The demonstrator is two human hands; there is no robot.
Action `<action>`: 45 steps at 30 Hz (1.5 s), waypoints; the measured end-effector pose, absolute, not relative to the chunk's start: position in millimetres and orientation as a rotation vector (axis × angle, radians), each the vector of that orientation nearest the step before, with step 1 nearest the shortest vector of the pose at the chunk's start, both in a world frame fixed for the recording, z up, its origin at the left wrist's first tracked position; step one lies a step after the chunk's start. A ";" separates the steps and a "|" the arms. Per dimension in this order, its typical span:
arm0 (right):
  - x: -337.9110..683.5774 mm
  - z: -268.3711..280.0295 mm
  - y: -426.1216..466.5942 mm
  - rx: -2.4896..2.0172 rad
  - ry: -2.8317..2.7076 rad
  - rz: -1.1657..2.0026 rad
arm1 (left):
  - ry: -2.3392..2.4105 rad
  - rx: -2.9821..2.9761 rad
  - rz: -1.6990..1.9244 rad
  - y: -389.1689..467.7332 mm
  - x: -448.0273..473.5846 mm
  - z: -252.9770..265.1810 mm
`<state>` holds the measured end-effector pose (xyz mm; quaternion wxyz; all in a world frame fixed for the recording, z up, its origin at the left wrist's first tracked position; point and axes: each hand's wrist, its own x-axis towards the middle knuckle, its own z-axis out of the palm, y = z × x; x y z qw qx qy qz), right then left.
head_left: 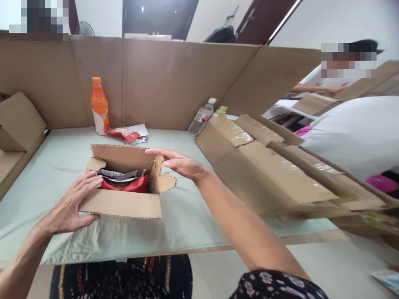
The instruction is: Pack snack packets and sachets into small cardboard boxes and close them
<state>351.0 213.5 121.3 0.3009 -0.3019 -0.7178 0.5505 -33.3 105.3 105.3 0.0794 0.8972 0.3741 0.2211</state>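
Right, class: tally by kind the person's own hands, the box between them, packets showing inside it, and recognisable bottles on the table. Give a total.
Hands: 2 (left hand, right hand)
Box: 1
Packets: 2 (red packet, grey packet)
Bottles: 2 (orange bottle, clear bottle)
Total: 7
The green item is too hidden to identify, so uncounted.

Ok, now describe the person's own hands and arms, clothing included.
The left hand and right hand are bare, with no gloves, watches or bracelets showing. Both forearms are uncovered. A dark sleeve with a pale floral print shows on the right arm; no left sleeve is in view.
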 end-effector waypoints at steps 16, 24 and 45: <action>329.5 98.5 205.3 -1.048 -1.955 1.348 | 1.043 2.585 0.722 108.6 -34.1 103.4; 310.0 75.5 193.1 -1.050 -1.797 0.974 | 1.163 2.241 0.895 109.5 -33.1 111.5; 332.2 66.9 151.2 -0.806 -2.389 0.267 | 1.628 2.342 1.116 133.7 2.7 91.5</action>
